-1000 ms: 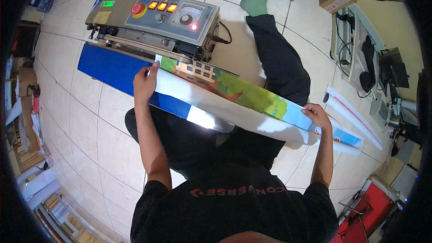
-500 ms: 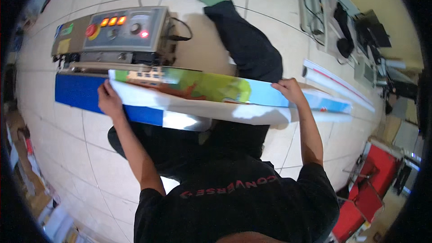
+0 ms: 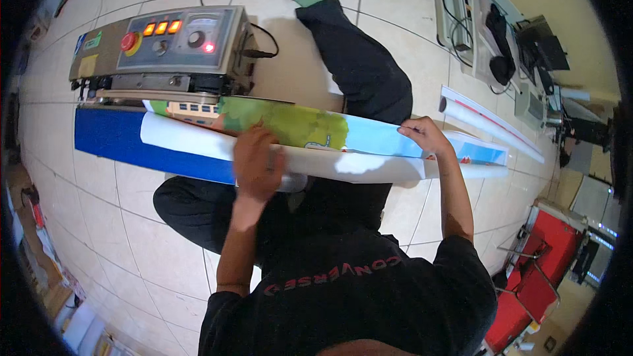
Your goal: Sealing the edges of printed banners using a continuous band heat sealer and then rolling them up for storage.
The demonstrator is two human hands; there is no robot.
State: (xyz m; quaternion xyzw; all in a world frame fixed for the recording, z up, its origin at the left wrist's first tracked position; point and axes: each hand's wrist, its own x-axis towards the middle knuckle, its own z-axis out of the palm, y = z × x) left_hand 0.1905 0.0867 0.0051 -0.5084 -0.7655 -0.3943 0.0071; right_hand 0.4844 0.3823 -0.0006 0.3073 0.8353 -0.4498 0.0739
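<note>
A long printed sheet [image 3: 290, 122], green and light blue with a white underside, lies across my lap, its near edge curled into a white roll [image 3: 356, 165]. The sheet's left end rests over a blue flat bed [image 3: 119, 142] in front of a grey machine [image 3: 178, 46]. My left hand [image 3: 258, 165], smeared by motion, is over the white roll left of the middle; its fingers cannot be made out clearly. Farther right, my right hand [image 3: 423, 135] pinches the upper edge of the light blue part between thumb and fingers.
The machine carries a red knob [image 3: 130, 42], lit orange switches [image 3: 161, 28] and a dial. Another rolled white sheet [image 3: 488, 122] lies on the tiles at right. My outstretched leg [image 3: 362, 59] lies beyond the sheet. A red folding chair [image 3: 534, 277] stands at lower right.
My left hand has moved right, from the sheet's left end to nearer its middle. The left end now curls over in a white roll. My right hand keeps its grip.
</note>
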